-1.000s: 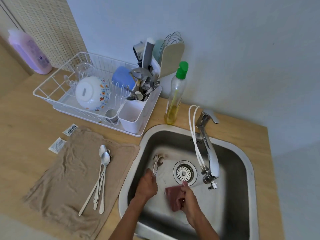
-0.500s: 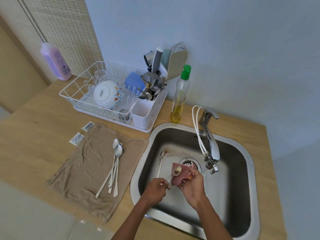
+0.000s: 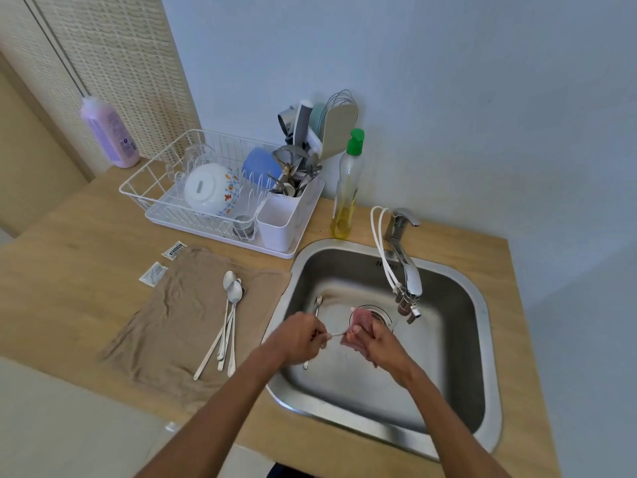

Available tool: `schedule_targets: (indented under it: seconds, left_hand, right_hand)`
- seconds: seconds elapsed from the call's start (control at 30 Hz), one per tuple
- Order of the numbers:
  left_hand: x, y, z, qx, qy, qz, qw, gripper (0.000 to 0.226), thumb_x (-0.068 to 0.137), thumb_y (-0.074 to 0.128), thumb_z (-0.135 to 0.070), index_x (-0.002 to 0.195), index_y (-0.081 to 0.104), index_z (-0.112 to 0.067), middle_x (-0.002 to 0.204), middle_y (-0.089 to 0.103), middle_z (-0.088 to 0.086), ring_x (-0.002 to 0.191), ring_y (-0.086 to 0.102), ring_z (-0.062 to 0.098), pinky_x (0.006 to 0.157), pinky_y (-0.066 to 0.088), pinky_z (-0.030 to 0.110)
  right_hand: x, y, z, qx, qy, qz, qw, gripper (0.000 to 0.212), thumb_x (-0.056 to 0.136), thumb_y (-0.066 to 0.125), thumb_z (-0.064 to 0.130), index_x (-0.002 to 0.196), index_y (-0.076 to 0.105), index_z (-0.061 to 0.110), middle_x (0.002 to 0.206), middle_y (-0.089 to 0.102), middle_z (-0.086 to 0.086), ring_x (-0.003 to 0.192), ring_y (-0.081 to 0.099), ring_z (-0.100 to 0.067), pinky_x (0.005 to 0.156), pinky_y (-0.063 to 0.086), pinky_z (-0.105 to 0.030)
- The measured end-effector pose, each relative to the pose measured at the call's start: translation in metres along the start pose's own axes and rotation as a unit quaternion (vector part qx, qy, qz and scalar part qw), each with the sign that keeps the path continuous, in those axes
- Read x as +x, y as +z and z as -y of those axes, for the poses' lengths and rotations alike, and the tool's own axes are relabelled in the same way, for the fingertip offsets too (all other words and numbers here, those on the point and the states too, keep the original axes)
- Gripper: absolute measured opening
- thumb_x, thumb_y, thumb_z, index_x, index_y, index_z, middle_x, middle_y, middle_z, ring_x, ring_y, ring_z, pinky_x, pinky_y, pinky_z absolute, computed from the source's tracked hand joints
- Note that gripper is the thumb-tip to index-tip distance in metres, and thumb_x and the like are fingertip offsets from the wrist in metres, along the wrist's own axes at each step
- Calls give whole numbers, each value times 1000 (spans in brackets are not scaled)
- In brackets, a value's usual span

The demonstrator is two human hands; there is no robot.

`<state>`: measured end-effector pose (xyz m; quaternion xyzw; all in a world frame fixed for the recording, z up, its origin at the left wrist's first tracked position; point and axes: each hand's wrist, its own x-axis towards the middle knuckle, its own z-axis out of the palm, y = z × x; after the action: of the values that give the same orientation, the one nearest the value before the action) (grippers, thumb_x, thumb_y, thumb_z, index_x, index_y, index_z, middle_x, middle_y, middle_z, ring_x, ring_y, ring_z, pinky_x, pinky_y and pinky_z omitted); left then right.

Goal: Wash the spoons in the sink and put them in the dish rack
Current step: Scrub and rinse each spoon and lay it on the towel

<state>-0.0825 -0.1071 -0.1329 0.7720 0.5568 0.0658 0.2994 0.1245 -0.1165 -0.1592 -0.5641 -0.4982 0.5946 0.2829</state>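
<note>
Slim steel spoon (image 3: 336, 335) over stainless sink (image 3: 458, 343), handle pinched in left hand (image 3: 300, 339), bowl end buried in pink mesh scrubber (image 3: 360, 326) clutched by right hand (image 3: 382, 343). Second spoon (image 3: 317, 305) on basin floor; four more spoons (image 3: 229, 322) on tan cloth (image 3: 165, 326) left of sink; white wire dish rack (image 3: 155, 174) behind on wooden surface (image 3: 69, 243).

Pale blue wall (image 3: 448, 98), wooden counter (image 3: 69, 253)

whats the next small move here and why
Probably draw the thin metal spoon back through the pink scrubbing cloth: the left hand pinches its handle, the right hand wraps the cloth round its bowl over the steel sink.
</note>
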Motion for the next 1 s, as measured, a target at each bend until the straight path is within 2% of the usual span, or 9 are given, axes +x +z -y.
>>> schedule_targets:
  seconds: [0.07, 0.17, 0.33, 0.47, 0.57, 0.67, 0.77, 0.83, 1.0]
  left_hand:
    - [3, -18, 6, 94, 70, 16, 993, 27, 95, 53, -35, 84, 74, -21, 83, 74, -2, 75, 65, 19, 66, 46, 27]
    - [10, -32, 4, 179, 140, 23, 974, 25, 95, 52, -38, 91, 73, -25, 90, 74, -5, 86, 66, 19, 66, 44, 29]
    - [11, -29, 11, 139, 141, 40, 979, 27, 96, 51, -41, 90, 73, -26, 95, 73, -9, 88, 65, 16, 72, 52, 33]
    - [7, -25, 17, 130, 154, 39, 979, 27, 97, 51, -41, 90, 73, -27, 97, 73, -10, 86, 65, 15, 70, 49, 31]
    - [8, -27, 16, 128, 160, 45, 978, 26, 97, 53, -38, 89, 74, -25, 100, 73, -10, 86, 65, 15, 71, 50, 31]
    - [7, -24, 18, 103, 148, 52, 982, 29, 98, 52, -39, 87, 73, -23, 97, 73, -7, 82, 64, 15, 70, 50, 32]
    - [7, -23, 21, 76, 128, 66, 987, 31, 98, 50, -42, 84, 71, -24, 96, 73, -4, 82, 64, 16, 73, 51, 35]
    - [9, -23, 23, 57, 122, 75, 988, 32, 99, 50, -41, 83, 71, -23, 96, 74, -3, 83, 65, 17, 74, 51, 34]
    - [12, -21, 23, 47, 135, 88, 986, 29, 99, 52, -36, 83, 72, -20, 94, 74, -3, 79, 62, 13, 62, 37, 20]
  right_hand:
    - [2, -7, 0, -57, -7, 107, 993, 15, 102, 45, 1, 108, 57, 4, 81, 59, -5, 72, 65, -12, 77, 58, -30]
    - [4, -12, 1, -199, -25, 181, 963, 19, 103, 45, 9, 96, 61, 16, 78, 62, 8, 77, 65, -12, 80, 56, -35]
    - [-1, -15, 6, -289, -69, 150, 943, 28, 104, 45, 35, 82, 60, 26, 78, 66, 11, 74, 62, -1, 77, 52, -24]
    - [-9, -7, 3, -257, -77, 160, 950, 22, 104, 47, 18, 87, 61, 21, 76, 64, 12, 75, 63, -4, 78, 55, -31]
    - [-6, -4, 4, -286, -100, 156, 940, 19, 102, 46, 10, 97, 63, 15, 81, 59, 11, 71, 57, 1, 67, 51, -22]
    - [-9, -2, 2, -267, -114, 138, 947, 22, 103, 44, 6, 94, 63, 14, 80, 58, -4, 76, 61, -17, 75, 58, -33]
    - [-8, -3, -5, -264, -121, 94, 952, 22, 104, 46, 15, 95, 65, 22, 76, 63, 12, 75, 60, -10, 82, 56, -36]
    - [-6, -5, -5, -255, -110, 84, 957, 23, 103, 48, 23, 86, 64, 21, 75, 65, 13, 72, 60, -4, 83, 52, -38]
    - [-5, -6, -4, -282, -97, 119, 947, 26, 101, 50, 12, 90, 64, 30, 82, 63, 13, 77, 59, 2, 77, 49, -21]
